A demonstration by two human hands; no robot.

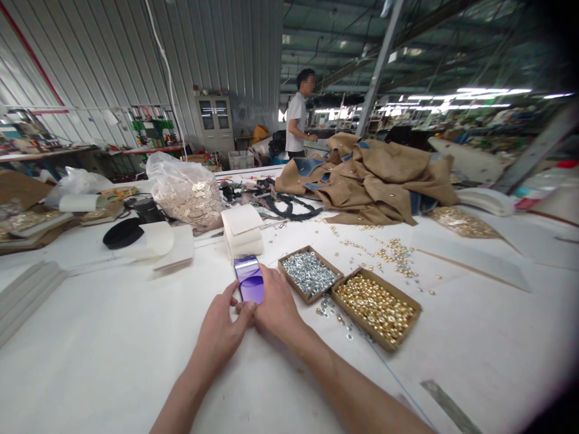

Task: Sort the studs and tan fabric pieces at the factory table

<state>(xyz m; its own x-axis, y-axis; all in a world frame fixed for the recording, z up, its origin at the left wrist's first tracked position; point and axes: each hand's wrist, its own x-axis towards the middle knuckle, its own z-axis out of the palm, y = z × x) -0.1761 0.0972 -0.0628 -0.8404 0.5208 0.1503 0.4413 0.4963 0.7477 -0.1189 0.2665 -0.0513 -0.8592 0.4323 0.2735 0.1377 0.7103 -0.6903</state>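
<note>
The purple rectangular smartphone [250,282] lies on the white surface [113,337], just left of a cardboard tray of silver washers [310,274]. The left hand [221,328] and right hand [277,308] grip its near end, fingers closed on it.

purple phone [250,281]; tan cloth [375,181]

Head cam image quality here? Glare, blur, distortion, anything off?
Head view: strong fisheye, wall panels and table edges bow; dark vignette at the right corners; ceiling lights blown out; far hall soft. The left hand, right hand and phone are sharp, evenly lit, shadows faint; a pixelated patch covers the phone's top; gold eyelets glint.
</note>
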